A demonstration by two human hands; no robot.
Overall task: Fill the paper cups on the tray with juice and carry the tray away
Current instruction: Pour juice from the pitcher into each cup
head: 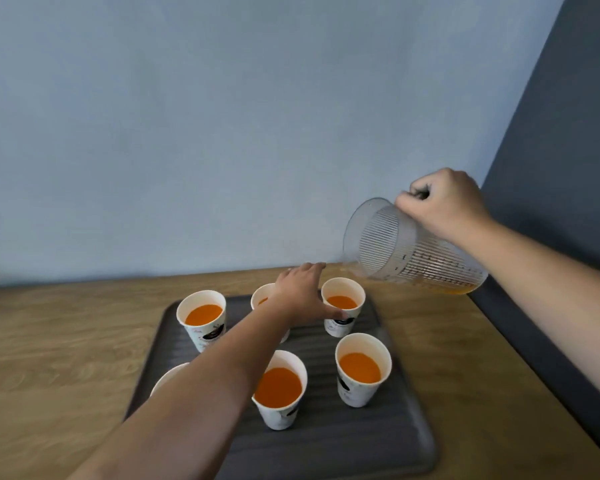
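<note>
A dark ribbed tray on the wooden table holds several white paper cups with orange juice in them. My right hand grips the handle of a clear ribbed pitcher, tilted with its spout down and left, above the back right cup. A little juice remains low in the pitcher. My left hand reaches over the tray, fingers spread, thumb touching the back right cup's side. My left forearm hides most of the back middle cup and the front left cup.
The wooden table meets a pale blue wall at the back and a dark grey wall on the right. The tray's right rim lies close to the table's right edge. Bare table shows left of the tray.
</note>
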